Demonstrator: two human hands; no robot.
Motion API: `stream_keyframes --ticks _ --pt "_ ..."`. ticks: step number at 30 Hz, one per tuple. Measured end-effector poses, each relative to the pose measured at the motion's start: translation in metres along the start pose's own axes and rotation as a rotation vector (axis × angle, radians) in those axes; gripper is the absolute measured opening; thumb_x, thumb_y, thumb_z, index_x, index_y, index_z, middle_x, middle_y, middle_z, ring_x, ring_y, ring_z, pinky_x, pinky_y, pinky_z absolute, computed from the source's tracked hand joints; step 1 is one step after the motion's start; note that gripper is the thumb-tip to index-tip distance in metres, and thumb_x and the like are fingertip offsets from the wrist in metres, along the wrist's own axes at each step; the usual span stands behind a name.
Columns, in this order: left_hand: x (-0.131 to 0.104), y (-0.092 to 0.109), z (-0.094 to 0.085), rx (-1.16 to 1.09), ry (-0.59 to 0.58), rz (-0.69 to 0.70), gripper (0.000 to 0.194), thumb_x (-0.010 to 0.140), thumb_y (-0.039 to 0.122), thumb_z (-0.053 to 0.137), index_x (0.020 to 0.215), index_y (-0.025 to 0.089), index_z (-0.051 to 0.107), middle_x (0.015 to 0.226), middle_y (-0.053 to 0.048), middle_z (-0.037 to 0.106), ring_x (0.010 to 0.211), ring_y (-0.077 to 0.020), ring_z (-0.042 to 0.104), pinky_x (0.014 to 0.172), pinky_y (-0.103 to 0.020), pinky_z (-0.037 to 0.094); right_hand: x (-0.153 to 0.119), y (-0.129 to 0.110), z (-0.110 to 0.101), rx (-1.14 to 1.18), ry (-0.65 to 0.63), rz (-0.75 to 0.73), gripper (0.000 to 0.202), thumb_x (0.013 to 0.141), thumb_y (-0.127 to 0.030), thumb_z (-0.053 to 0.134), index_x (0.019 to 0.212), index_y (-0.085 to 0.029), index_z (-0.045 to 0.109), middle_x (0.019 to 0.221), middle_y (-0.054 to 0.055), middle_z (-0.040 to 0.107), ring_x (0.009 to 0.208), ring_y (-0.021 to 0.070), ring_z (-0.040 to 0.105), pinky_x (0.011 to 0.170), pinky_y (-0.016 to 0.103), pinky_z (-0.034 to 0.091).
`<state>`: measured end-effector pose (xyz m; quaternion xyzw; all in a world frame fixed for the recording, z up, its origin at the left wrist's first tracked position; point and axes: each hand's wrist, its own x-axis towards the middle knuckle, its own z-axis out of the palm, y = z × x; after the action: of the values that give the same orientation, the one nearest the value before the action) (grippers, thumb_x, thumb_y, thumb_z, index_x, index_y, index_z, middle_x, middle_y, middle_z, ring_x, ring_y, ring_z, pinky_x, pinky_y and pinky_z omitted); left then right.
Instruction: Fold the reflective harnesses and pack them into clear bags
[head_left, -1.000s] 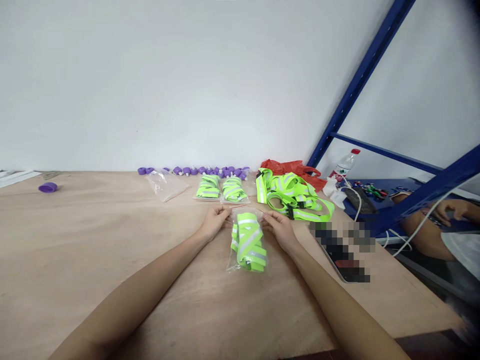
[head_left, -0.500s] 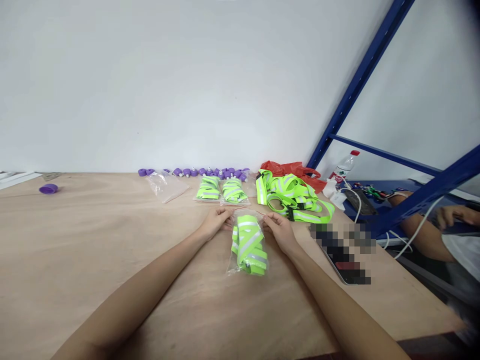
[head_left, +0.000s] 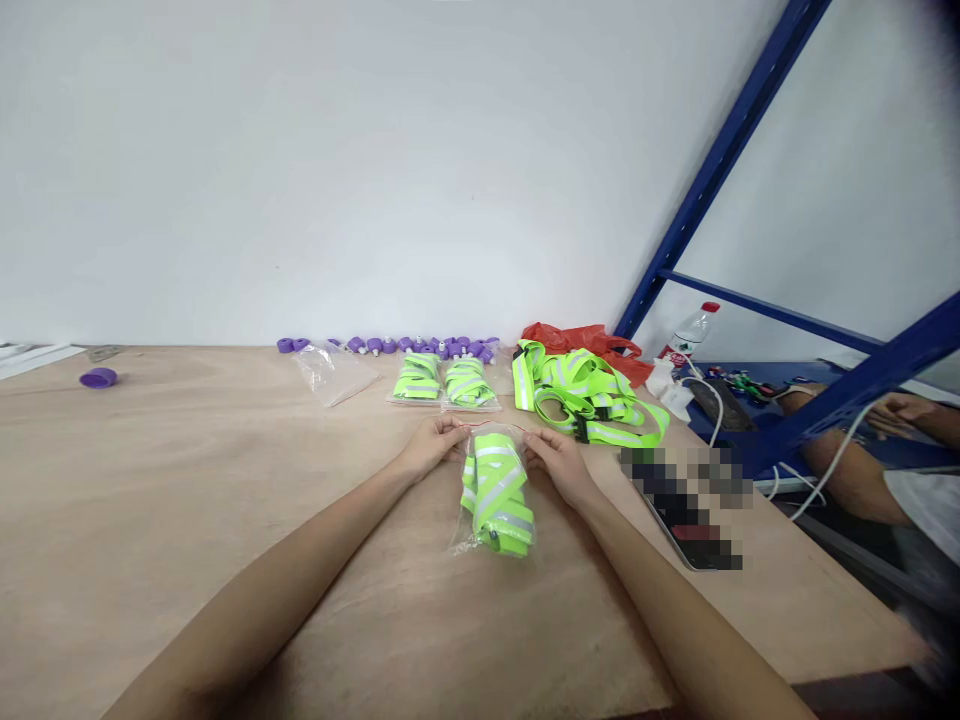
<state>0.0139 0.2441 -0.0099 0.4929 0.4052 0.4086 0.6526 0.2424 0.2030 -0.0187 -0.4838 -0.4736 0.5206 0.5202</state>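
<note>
A clear zip bag (head_left: 469, 535) holds a folded neon-green reflective strap (head_left: 499, 490) with silver stripes. My left hand (head_left: 435, 446) pinches the upper left corner of the bag, at its red-lined mouth. On the opposite corner, my right hand (head_left: 556, 462) grips the same edge between thumb and fingers. The mouth edge is stretched between both hands, and the bag hangs toward me over the table. Just beyond my hands lie two bagged green straps, one on the left (head_left: 417, 378) and one on the right (head_left: 468, 384).
Loose green straps (head_left: 577, 385) with black buckles lie right of centre before a red plastic bag (head_left: 592, 340). Purple caps (head_left: 386, 345) line the wall. Another clear bag (head_left: 335, 372), a phone (head_left: 682, 520) and a blue rack post (head_left: 720, 160) surround the space. A co-worker's arm (head_left: 847, 465) is at right.
The bag has shifted slightly toward me, and its mouth edge sits a little lower. Both hands keep their hold. The co-worker's hand at the right has moved.
</note>
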Motion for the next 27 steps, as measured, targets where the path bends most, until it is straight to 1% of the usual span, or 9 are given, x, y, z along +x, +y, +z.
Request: stream_keyframes --ticks 8,12,17,21,25,27 --pt "0.0012 -0.0009 0.0000 0.042 -0.015 -0.010 0.035 0.072 0.044 0.081 0.071 0.014 0.063 0.061 0.000 0.063 0.057 -0.0103 0.059 0.053 -0.020 0.052 0.0016 0.0030 -0.0010 -0.055 -0.008 -0.039 0.043 0.065 -0.059 0.080 0.070 -0.019 0.065 0.064 -0.002 0.061 0.058 0.0138 0.056 0.056 0.027 0.049" --pt "0.0003 0.0004 0.0004 0.058 -0.017 -0.009 0.035 0.074 0.045 0.079 0.071 0.013 0.064 0.063 -0.002 0.064 0.059 -0.0115 0.061 0.054 -0.021 0.053 0.0023 0.0042 -0.0018 -0.067 -0.005 -0.041 0.043 0.065 -0.059 0.080 0.072 -0.019 0.065 0.066 -0.002 0.061 0.060 0.0139 0.056 0.057 0.027 0.049" --pt "-0.0006 -0.0005 0.0007 0.080 -0.010 0.010 0.036 0.070 0.044 0.081 0.072 0.014 0.062 0.063 0.000 0.063 0.057 -0.0103 0.059 0.049 -0.017 0.048 0.0016 0.0043 -0.0012 -0.034 -0.022 -0.025 0.042 0.065 -0.058 0.081 0.077 -0.019 0.068 0.069 -0.001 0.063 0.061 0.0144 0.057 0.058 0.027 0.049" --pt "-0.0002 -0.0033 0.0003 0.101 0.002 0.029 0.039 0.067 0.046 0.082 0.077 0.015 0.062 0.065 0.001 0.064 0.057 -0.0106 0.059 0.045 -0.017 0.044 0.0014 0.0031 0.0011 -0.062 -0.047 -0.020 0.045 0.067 -0.062 0.078 0.076 -0.019 0.067 0.067 -0.001 0.063 0.060 0.0155 0.058 0.057 0.029 0.050" --pt "-0.0009 -0.0037 0.0001 0.115 -0.001 0.048 0.041 0.066 0.050 0.080 0.078 0.015 0.061 0.068 0.000 0.064 0.059 -0.0112 0.060 0.047 -0.018 0.045 0.0005 0.0022 0.0026 -0.153 -0.077 -0.056 0.047 0.070 -0.065 0.073 0.071 -0.020 0.064 0.063 -0.001 0.062 0.058 0.0161 0.058 0.055 0.029 0.048" --pt "-0.0016 -0.0030 0.0003 0.124 -0.010 0.052 0.042 0.068 0.052 0.078 0.074 0.016 0.059 0.067 0.000 0.063 0.060 -0.0118 0.060 0.050 -0.019 0.047 0.0001 0.0023 0.0027 -0.189 -0.080 -0.083 0.046 0.072 -0.065 0.072 0.070 -0.020 0.063 0.063 -0.001 0.061 0.057 0.0159 0.057 0.055 0.029 0.048"
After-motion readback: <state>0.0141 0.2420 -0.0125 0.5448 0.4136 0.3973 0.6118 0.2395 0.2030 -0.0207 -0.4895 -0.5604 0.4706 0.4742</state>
